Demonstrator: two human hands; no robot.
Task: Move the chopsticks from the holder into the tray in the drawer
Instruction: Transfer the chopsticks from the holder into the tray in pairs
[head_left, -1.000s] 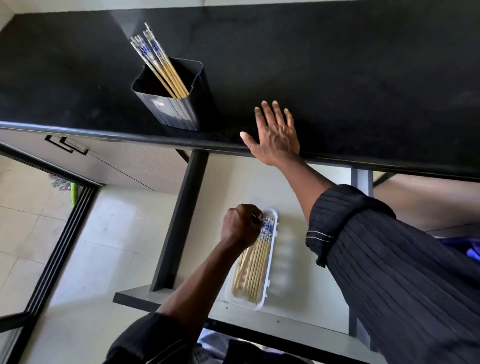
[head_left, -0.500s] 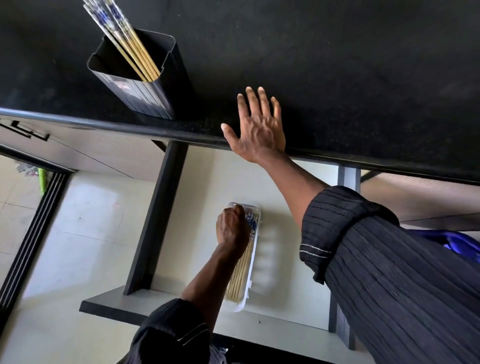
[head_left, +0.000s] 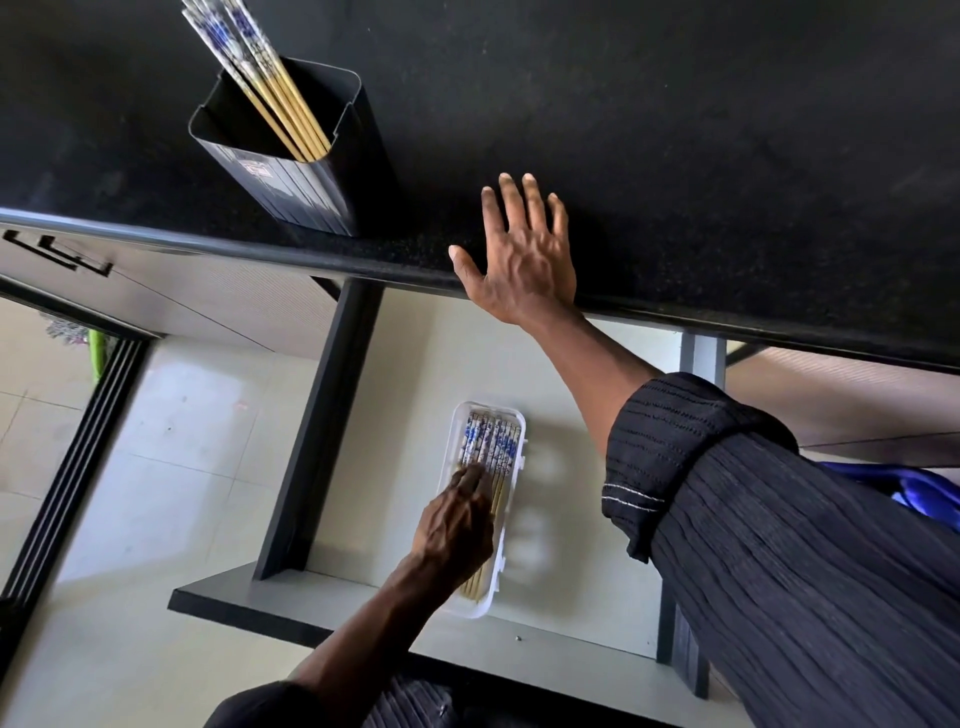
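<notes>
Below, left hand (head_left: 457, 525) grip released atop tray's (head_left: 511, 525) chopsticks (head_left: 491, 441); right hand (head_left: 524, 254) flat, unclenched; holder (head_left: 291, 192) label unreadable.

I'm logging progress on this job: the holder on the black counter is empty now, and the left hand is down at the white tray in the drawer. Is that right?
Not quite. The holder is not empty: several chopsticks stand in it, as the head view shows. The rest holds: it sits on the black counter, and the left hand is down at the white tray in the drawer.
</notes>
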